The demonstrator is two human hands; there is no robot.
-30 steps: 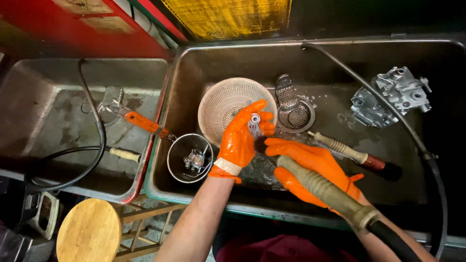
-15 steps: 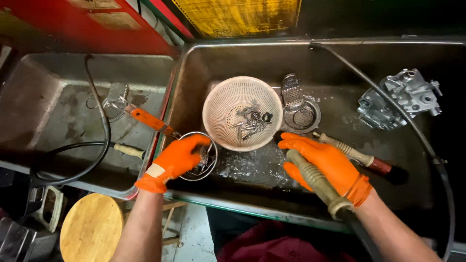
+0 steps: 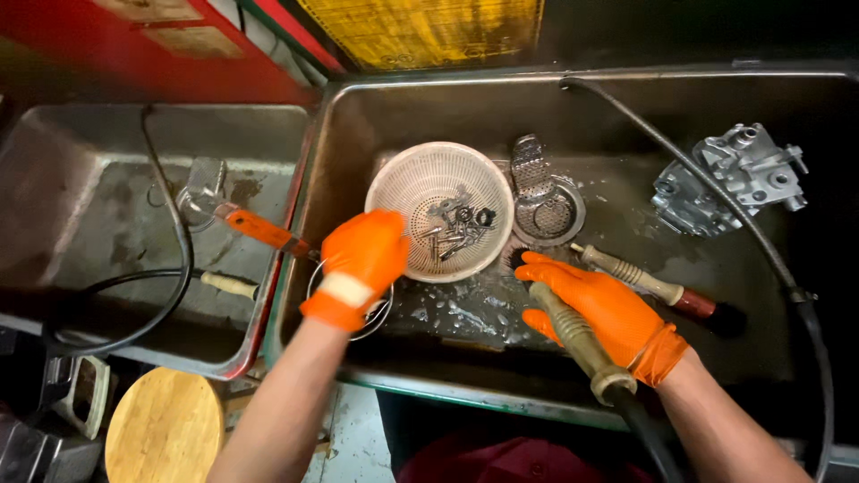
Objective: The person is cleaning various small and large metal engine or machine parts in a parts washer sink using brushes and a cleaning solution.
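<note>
My left hand (image 3: 362, 259), in an orange glove, sits at the front left corner of the right sink basin (image 3: 626, 98). Its grip is curled over a small round wire basket (image 3: 353, 309), fingers on the rim; whether it clamps the rim I cannot tell. My right hand (image 3: 608, 313), also gloved orange, has its grip closed around a ribbed spray nozzle (image 3: 573, 331) fed by a black hose (image 3: 644, 429). The nozzle tip points toward 11 o'clock. A white plastic colander (image 3: 438, 224) lies at 1 o'clock from my left hand and holds small metal parts (image 3: 456, 228). A drain strainer (image 3: 548, 210) sits just beside it at 3 o'clock. A wood-handled brush (image 3: 640, 279) lies at 1 o'clock from my right hand. A grey cast housing (image 3: 729, 179) rests well apart, at 2 o'clock.
</note>
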